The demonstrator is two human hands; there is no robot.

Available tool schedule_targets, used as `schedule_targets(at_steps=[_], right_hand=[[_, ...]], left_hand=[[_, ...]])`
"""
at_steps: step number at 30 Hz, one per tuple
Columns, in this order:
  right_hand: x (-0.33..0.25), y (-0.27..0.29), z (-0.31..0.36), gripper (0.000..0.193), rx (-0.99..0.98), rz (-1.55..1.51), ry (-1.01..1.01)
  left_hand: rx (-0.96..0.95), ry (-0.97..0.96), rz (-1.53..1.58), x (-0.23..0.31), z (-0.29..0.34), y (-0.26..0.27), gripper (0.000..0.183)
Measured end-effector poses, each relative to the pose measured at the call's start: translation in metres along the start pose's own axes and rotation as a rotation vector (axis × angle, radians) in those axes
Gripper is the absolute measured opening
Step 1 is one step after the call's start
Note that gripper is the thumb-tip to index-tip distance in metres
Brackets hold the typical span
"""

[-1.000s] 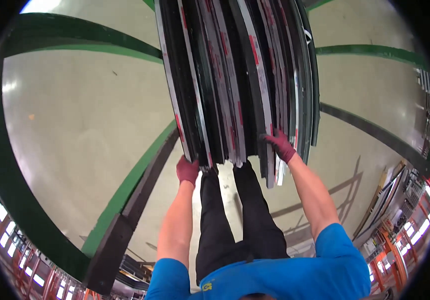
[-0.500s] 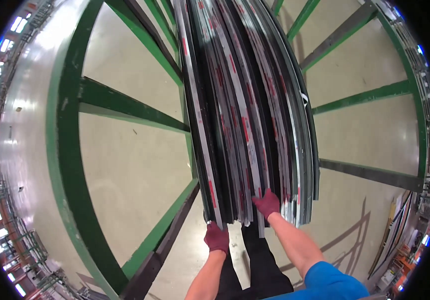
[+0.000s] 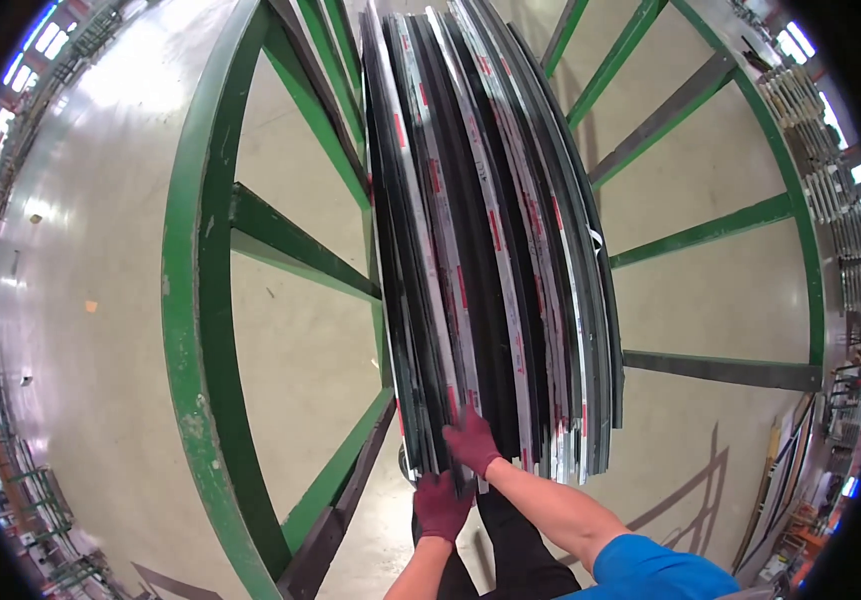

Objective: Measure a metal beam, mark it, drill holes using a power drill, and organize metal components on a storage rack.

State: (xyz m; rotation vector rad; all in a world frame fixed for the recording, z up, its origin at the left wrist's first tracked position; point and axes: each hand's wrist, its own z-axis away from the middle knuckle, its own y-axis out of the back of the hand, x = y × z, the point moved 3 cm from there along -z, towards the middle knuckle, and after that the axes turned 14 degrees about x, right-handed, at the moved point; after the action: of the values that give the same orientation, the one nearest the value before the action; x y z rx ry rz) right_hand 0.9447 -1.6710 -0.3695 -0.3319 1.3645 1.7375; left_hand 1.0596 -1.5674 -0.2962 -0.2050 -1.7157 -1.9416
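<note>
A bundle of long, narrow profiles [image 3: 495, 300], black and grey with pale, red-marked strips along them, stretches away from me. Both my hands wear dark red gloves and work at the near ends, left of the bundle's middle. My left hand [image 3: 440, 507] is closed around the end of a profile; its fingertips are partly hidden. Just above and to the right, my right hand [image 3: 472, 442] grips a grey profile from the top, fingers curled over its edge. The two hands almost touch.
Green rack frames [image 3: 195, 300] with slanting arms stand left of the bundle, and another green frame [image 3: 710, 228] stands on the right. A loose white band [image 3: 596, 238] sticks out at the bundle's right side. Long strips [image 3: 775, 480] lie on the floor at lower right.
My right hand has moved left and lower, close to my left hand. Left-side profiles have shifted sideways, widening a dark gap mid-bundle. The whole view has also shifted.
</note>
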Motion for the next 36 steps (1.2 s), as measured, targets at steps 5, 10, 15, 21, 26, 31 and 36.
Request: schedule_targets(at_steps=[5, 10, 15, 21, 26, 31, 36], right_hand=[[0.004, 0.033, 0.007, 0.022, -0.281, -0.832, -0.377], [0.076, 0.028, 0.006, 0.035, -0.382, -1.111, -0.673], [0.054, 0.013, 0.009, 0.051, -0.683, -1.314, -0.962], [0.049, 0.0, 0.003, 0.06, -0.76, -1.36, -0.978], [0.044, -0.01, 0.012, 0.06, -0.705, -1.325, -0.942], [0.04, -0.018, 0.001, 0.061, -0.601, -1.274, -0.857], [0.033, -0.017, 0.008, 0.061, -0.664, -1.24, -0.833]], left_hand=[[-0.144, 0.51, 0.932, -0.049, 0.013, -0.021, 0.07], [-0.291, 0.351, 0.843, 0.004, 0.014, -0.002, 0.082], [-0.218, 0.408, 0.674, 0.024, 0.018, 0.01, 0.086], [-0.17, 0.476, 0.48, 0.042, 0.017, 0.029, 0.087], [-0.095, 0.473, 0.462, 0.037, 0.014, 0.032, 0.085], [-0.016, 0.405, 0.392, 0.03, 0.016, 0.024, 0.086], [-0.062, 0.446, 0.354, 0.029, 0.022, 0.025, 0.085]])
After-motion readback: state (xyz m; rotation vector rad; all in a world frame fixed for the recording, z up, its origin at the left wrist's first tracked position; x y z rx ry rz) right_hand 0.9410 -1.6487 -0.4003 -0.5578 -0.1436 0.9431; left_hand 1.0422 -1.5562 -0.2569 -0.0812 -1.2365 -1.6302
